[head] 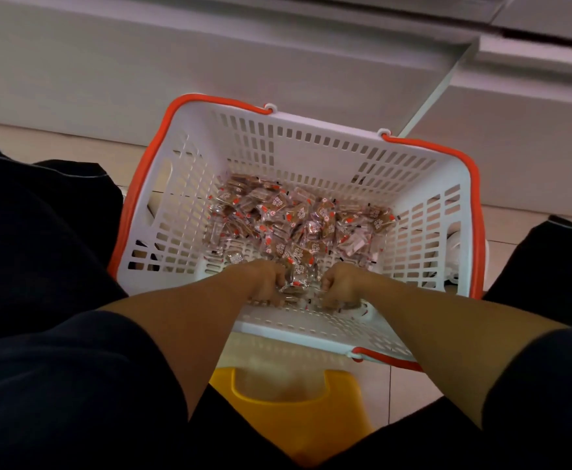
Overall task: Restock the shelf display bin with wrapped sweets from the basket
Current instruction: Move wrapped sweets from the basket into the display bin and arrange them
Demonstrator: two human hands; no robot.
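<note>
- Two bare forearms reach down into a white basket (298, 144) with slotted walls and orange handles (467, 171), which stands on a tiled floor (413, 388).
- Many wrapped sweets (298, 218), brown in clear wrappers with red marks, lie heaped on the basket's bottom, mostly toward the far and right side.
- Left hand (264, 283) is low at the near wall of the basket, fingers curled round a bunch of sweets.
- Right hand (342, 286) is just beside it, fingers curled too, gripping sweets from the other side.
- Between the two hands sits a small clump of wrappers, touched by both.
- More sweets lie loose under and near the right hand, against the near wall.
- One yellow stool (288, 395) shows below the basket, between the person's legs, its cut-out grip facing up.
- Dark trousers (40, 266) fill the left and bottom of the view, with another dark leg at the right edge.
- Dark short sleeves (542, 385) cover both upper arms.
- Beyond the basket rises a pale shelf base (210, 62), running across the top of the view, with a second pale unit (532, 130) at the right.
- No display bin can be made out from this angle.
</note>
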